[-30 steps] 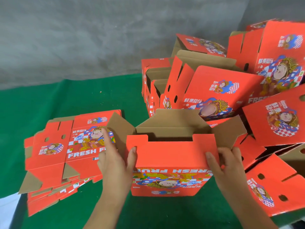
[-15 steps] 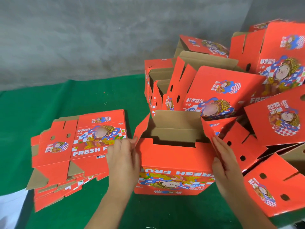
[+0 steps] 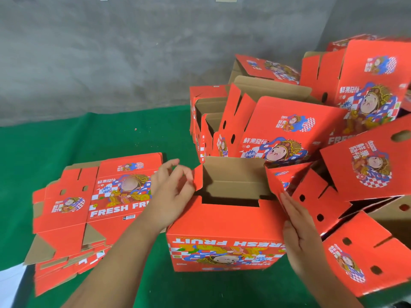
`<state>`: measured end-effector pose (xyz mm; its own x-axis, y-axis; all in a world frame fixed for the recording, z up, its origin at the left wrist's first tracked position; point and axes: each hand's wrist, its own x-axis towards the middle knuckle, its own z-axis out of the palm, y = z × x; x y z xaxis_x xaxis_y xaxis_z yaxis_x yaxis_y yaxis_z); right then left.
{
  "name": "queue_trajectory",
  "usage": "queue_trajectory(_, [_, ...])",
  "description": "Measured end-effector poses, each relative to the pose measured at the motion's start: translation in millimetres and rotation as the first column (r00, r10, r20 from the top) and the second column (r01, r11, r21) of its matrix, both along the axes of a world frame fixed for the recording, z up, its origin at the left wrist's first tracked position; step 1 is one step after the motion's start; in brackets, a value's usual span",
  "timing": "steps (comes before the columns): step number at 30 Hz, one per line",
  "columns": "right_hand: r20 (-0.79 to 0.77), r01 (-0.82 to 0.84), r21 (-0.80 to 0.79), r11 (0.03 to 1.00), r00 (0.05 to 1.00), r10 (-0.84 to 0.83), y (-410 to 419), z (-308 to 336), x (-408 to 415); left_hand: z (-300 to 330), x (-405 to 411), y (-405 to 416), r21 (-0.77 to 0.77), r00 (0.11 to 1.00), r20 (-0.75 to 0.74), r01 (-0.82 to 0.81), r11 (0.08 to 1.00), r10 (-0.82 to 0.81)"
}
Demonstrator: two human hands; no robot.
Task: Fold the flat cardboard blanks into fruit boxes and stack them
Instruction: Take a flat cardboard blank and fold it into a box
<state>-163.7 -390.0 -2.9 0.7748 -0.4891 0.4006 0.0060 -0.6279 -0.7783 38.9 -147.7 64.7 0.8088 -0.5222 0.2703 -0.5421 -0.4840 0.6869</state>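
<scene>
Red cardboard fruit box (image 3: 224,230), half-folded with its top open, stands on the green cloth (image 3: 89,134) at the centre of the head view. The left hand (image 3: 171,192), at 9 o'clock of the box, pinches the left side flap (image 3: 198,180) between thumb and curled fingers. The right hand (image 3: 298,227), at 3 o'clock, lays straight, relaxed fingers flat against the right side flap (image 3: 280,176). A stack of flat blanks (image 3: 73,210) lies at 9 o'clock; a pile of folded boxes (image 3: 289,121) leans from 12 to 4 o'clock.
</scene>
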Motion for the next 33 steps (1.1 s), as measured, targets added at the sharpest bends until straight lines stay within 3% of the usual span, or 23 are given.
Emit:
queue_trajectory(3, [-0.008, -0.016, -0.001, 1.0, 1.0, 0.016, 0.0, 1.1, 1.0, 4.0, 4.4, 1.4, -0.17, 0.947, -0.255, 0.152, 0.974, -0.193])
queue_trajectory(5, [0.001, -0.016, 0.005, 1.0, 1.0, 0.016, 1.0, 1.3, 1.1, 11.0, 5.3, 0.5, -0.204, 0.914, -0.319, 0.192, 0.96, -0.25])
queue_trajectory(20, [0.026, -0.016, 0.061, 0.998, 1.0, 0.015, 5.9, -6.7, -7.3, 6.8, 22.8, -6.8, 0.048, 0.948, 0.053, 0.311, 0.949, -0.313])
queue_trajectory(23, [0.038, -0.028, 0.018, 0.999, 0.999, 0.028, 9.0, -5.2, -8.6, 0.8, 21.7, -8.0, 0.215, 0.944, 0.1, 0.289, 0.933, -0.316])
queue_trajectory(26, [0.025, -0.043, 0.006, 0.999, 0.999, 0.043, 12.4, -3.2, -7.5, -10.8, 18.7, -10.2, 0.394, 0.955, 0.179, 0.151, 0.907, -0.236])
queue_trajectory(29, [-0.039, -0.044, 0.029, 0.999, 0.998, 0.046, 9.6, 0.4, -8.6, -15.1, 14.9, -16.2, 0.3, 0.958, 0.246, 0.072, 0.951, -0.15])
queue_trajectory(33, [-0.128, -0.123, 0.044, 0.991, 0.984, 0.127, 0.8, 12.4, -15.9, -18.7, 14.3, -11.3, 0.025, 0.976, 0.121, 0.179, 0.984, -0.181])
